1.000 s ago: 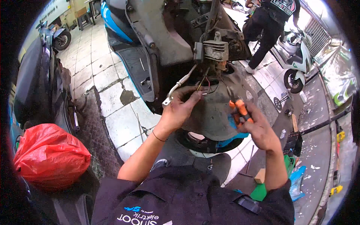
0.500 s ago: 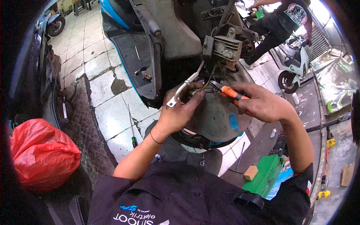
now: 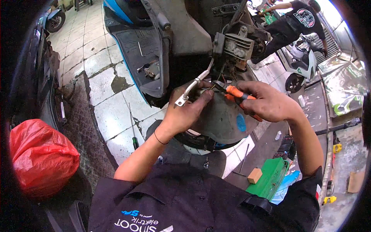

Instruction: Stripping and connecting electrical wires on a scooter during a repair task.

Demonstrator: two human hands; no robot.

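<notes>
From my remote view, I see the left hand with its fingers pinched on thin wires below the finned metal block, probably steadying them; the right hand has its fingers wrapped around orange-handled pliers, tips angled wireward, presumably for reach.

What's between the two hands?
In the head view: the front of the pliers, pointing from the right hand toward the left hand, plus thin wire.
</notes>
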